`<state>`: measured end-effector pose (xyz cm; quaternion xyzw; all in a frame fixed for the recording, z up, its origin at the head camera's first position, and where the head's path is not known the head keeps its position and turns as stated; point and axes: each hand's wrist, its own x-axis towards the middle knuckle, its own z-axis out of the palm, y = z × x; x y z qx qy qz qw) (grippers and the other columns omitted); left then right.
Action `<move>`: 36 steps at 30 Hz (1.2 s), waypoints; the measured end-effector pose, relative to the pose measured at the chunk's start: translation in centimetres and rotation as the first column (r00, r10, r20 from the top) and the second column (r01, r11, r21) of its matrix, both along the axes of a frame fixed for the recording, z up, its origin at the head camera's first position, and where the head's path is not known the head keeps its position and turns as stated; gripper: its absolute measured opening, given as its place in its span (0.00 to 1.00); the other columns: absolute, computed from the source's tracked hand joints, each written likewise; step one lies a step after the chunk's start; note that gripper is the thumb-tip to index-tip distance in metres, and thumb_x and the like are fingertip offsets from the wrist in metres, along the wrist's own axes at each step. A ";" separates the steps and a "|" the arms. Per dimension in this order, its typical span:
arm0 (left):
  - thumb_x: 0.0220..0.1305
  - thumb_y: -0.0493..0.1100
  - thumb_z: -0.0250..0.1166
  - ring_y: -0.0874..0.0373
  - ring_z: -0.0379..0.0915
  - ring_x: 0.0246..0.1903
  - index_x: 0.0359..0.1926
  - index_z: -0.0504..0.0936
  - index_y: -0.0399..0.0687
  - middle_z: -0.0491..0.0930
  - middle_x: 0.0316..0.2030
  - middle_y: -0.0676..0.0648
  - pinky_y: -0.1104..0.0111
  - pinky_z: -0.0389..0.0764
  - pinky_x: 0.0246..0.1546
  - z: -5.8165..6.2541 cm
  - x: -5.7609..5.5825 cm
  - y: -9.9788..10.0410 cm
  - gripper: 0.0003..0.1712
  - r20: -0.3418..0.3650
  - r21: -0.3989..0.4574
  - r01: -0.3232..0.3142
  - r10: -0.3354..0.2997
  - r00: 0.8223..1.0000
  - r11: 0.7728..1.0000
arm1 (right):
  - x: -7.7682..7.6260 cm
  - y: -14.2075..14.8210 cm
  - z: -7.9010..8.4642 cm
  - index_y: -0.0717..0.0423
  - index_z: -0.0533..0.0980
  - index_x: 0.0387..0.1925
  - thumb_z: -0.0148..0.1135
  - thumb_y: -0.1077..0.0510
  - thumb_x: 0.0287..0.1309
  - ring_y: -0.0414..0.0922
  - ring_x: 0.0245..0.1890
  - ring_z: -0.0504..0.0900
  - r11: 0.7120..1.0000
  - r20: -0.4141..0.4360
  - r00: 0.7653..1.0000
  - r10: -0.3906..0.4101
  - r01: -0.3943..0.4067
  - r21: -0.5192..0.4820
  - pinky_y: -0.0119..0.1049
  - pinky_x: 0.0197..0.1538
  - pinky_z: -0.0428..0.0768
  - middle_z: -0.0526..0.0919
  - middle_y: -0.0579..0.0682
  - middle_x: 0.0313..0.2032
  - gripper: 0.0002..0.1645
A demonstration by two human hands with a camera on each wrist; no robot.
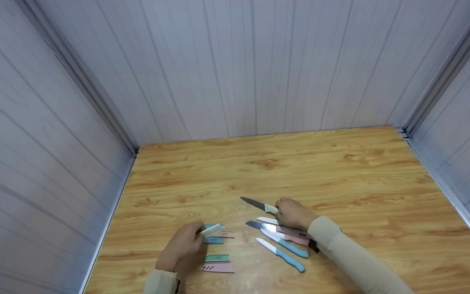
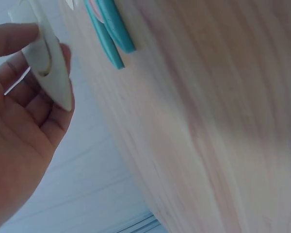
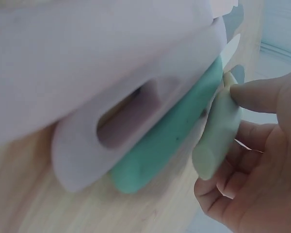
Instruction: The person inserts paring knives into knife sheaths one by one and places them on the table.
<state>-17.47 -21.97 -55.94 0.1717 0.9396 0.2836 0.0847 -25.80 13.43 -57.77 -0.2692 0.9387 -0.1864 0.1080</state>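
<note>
My left hand [image 1: 184,243] pinches a white knife sheath [image 1: 212,230] between thumb and fingers, above other sheaths on the table. In the left wrist view the white sheath [image 2: 48,63] tapers to a rounded tip and has a curved slot. My right hand [image 1: 295,213] grips a knife by its cream handle [image 1: 271,209]; its dark blade [image 1: 253,202] points left. Right beside that handle, in the right wrist view, lies a green knife handle [image 3: 174,136], then a pink handle [image 3: 82,150] with an oblong hole.
Two knives with blue handles [image 1: 293,248] lie nearest me, below the pink-handled ones. On the left are a blue sheath [image 1: 214,241], a pink sheath [image 1: 229,234], a green sheath [image 1: 217,258] and a larger pink sheath [image 1: 220,268]. Pale panel walls [image 1: 235,73] border the wooden table [image 1: 259,163].
</note>
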 end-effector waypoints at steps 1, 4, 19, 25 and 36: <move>0.65 0.36 0.56 0.61 0.66 0.27 0.35 0.75 0.47 0.72 0.28 0.55 0.66 0.70 0.28 0.1 -0.1 0.2 0.03 0.005 0.004 -0.015 0.015 1.000 1.000 | 0.0 -0.1 0.1 0.65 0.75 0.37 0.56 0.60 0.62 0.46 0.29 0.73 1.000 0.004 1.000 -0.008 0.008 -0.002 0.45 0.36 0.75 0.73 0.51 0.30 0.09; 0.65 0.35 0.54 0.61 0.66 0.26 0.37 0.74 0.46 0.73 0.28 0.54 0.66 0.70 0.28 0.3 -0.2 0.7 0.04 -0.011 0.023 -0.033 0.033 0.999 0.999 | 0.1 -0.3 0.3 0.66 0.74 0.40 0.53 0.61 0.63 0.45 0.30 0.72 0.997 0.065 0.995 -0.071 0.073 -0.025 0.44 0.38 0.74 0.73 0.52 0.32 0.11; 0.74 0.47 0.47 0.63 0.55 0.15 0.35 0.72 0.48 0.63 0.17 0.55 0.70 0.60 0.17 2.8 -2.2 3.7 0.12 -0.050 0.064 -0.034 0.037 0.998 0.997 | 0.2 0.4 2.9 0.59 0.73 0.42 0.51 0.53 0.64 0.42 0.23 0.72 0.979 0.052 0.984 -0.173 0.177 -0.097 0.39 0.30 0.73 0.76 0.47 0.26 0.13; 0.74 0.50 0.48 0.63 0.52 0.15 0.30 0.69 0.50 0.60 0.16 0.56 0.70 0.58 0.18 4.0 -3.0 4.9 0.15 -0.090 0.070 -0.010 0.016 0.996 0.998 | 0.5 0.9 4.8 0.58 0.77 0.43 0.51 0.40 0.66 0.40 0.18 0.70 0.981 -0.022 0.988 -0.155 0.151 -0.119 0.37 0.26 0.71 0.73 0.42 0.18 0.25; 0.74 0.53 0.46 0.63 0.51 0.15 0.27 0.67 0.50 0.58 0.16 0.56 0.70 0.57 0.19 4.5 -3.3 5.6 0.19 -0.095 0.064 -0.011 0.017 0.995 0.998 | 1.3 2.2 6.3 0.48 0.73 0.27 0.46 0.32 0.64 0.37 0.13 0.64 0.985 -0.144 0.988 -0.061 0.036 -0.170 0.33 0.20 0.65 0.67 0.41 0.15 0.26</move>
